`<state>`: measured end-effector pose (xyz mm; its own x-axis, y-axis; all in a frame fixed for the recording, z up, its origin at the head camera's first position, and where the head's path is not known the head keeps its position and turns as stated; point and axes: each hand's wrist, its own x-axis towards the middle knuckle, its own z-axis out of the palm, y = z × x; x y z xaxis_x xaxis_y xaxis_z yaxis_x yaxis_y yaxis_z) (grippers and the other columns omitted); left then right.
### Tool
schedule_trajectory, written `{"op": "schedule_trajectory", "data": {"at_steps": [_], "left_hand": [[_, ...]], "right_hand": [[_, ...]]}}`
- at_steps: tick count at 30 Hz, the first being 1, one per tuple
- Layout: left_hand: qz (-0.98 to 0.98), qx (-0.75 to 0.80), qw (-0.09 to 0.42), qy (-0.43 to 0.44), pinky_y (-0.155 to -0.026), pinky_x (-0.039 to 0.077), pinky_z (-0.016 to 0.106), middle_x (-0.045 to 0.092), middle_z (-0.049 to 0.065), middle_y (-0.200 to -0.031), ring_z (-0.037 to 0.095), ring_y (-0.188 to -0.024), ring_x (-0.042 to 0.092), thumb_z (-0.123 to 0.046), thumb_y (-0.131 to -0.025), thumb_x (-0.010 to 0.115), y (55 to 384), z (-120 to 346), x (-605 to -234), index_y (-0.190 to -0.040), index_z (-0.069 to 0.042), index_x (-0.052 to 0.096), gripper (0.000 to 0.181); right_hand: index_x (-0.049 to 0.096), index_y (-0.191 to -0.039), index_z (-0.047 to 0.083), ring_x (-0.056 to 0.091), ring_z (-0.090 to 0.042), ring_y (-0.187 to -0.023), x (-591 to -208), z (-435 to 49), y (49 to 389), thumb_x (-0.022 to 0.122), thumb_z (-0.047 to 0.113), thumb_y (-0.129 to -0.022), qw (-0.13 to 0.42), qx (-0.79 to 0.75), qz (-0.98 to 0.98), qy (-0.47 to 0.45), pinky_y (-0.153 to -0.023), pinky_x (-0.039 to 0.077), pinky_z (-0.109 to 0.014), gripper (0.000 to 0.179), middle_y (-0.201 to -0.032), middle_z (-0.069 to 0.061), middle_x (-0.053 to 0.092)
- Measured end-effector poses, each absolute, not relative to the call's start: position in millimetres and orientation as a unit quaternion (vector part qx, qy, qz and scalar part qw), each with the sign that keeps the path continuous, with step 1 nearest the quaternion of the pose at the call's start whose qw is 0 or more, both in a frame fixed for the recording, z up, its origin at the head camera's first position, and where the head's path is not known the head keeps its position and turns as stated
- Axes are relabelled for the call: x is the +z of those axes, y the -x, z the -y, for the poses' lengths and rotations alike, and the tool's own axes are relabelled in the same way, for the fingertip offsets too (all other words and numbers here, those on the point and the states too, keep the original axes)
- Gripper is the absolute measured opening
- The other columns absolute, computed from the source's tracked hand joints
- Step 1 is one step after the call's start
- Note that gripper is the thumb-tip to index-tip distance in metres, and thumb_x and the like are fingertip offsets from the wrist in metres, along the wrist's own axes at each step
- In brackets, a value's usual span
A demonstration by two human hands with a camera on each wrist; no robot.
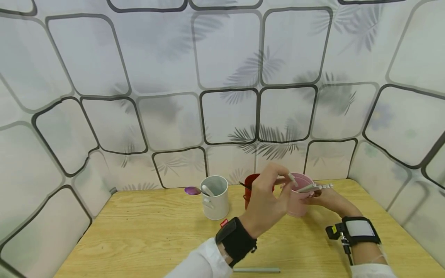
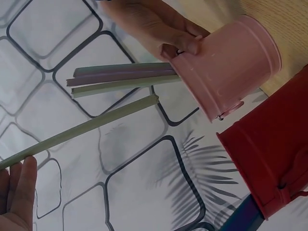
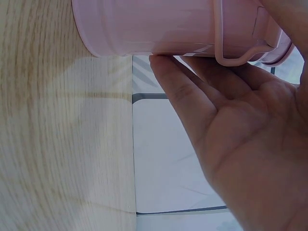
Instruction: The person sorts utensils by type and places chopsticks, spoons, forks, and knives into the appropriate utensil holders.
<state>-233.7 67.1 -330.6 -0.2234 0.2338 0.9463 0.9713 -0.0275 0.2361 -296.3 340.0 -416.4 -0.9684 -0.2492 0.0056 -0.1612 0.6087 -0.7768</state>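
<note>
My left hand pinches a slim pale green straw, whose far end is near the mouth of the pink bucket in the left wrist view. Several straws in green and mauve stick out of that bucket. It stands upright on the table, and my right hand holds it at the side near the rim. In the right wrist view the fingers lie along its wall beside a pink handle. Part of the red bucket is hidden behind my left hand.
A white bucket at the left holds a purple spoon and a white-handled utensil. Something dark sticks out of the red bucket. Another pale straw lies at the front of the wooden table. Patterned cloth surrounds the table.
</note>
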Motion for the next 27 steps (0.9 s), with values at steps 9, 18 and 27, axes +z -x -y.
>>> {"op": "schedule_trajectory", "data": {"at_steps": [9,18,27], "left_hand": [[0.638,-0.466,0.363,0.494,-0.094,0.053,0.017,0.059,0.011,-0.101,0.019,-0.098,0.065,0.012,-0.092,0.067,245,-76,-345,-0.106,0.000,0.056,0.021],[0.669,-0.429,0.354,0.493,-0.092,0.049,0.011,0.059,0.010,-0.101,0.019,-0.096,0.063,0.011,-0.093,0.067,256,-87,-353,-0.105,-0.001,0.056,0.020],[0.689,-0.420,0.326,0.492,-0.089,0.049,0.010,0.060,0.009,-0.102,0.020,-0.095,0.064,0.007,-0.093,0.069,262,-92,-363,-0.103,-0.002,0.057,0.018]], "right_hand": [[0.060,-0.135,-0.002,0.060,-0.030,-0.115,-417,-340,298,0.077,0.028,-0.094,0.045,-0.432,-0.890,0.138,-0.089,0.053,-0.039,0.053,-0.130,-0.018,0.064],[0.058,-0.138,-0.003,0.059,-0.027,-0.114,-419,-340,300,0.078,0.026,-0.094,0.033,-0.435,-0.887,0.150,-0.089,0.052,-0.038,0.056,-0.133,-0.019,0.063],[0.055,-0.142,-0.004,0.059,-0.033,-0.121,-419,-340,299,0.077,0.026,-0.094,0.036,-0.432,-0.889,0.146,-0.091,0.052,-0.038,0.060,-0.137,-0.021,0.061]]}}
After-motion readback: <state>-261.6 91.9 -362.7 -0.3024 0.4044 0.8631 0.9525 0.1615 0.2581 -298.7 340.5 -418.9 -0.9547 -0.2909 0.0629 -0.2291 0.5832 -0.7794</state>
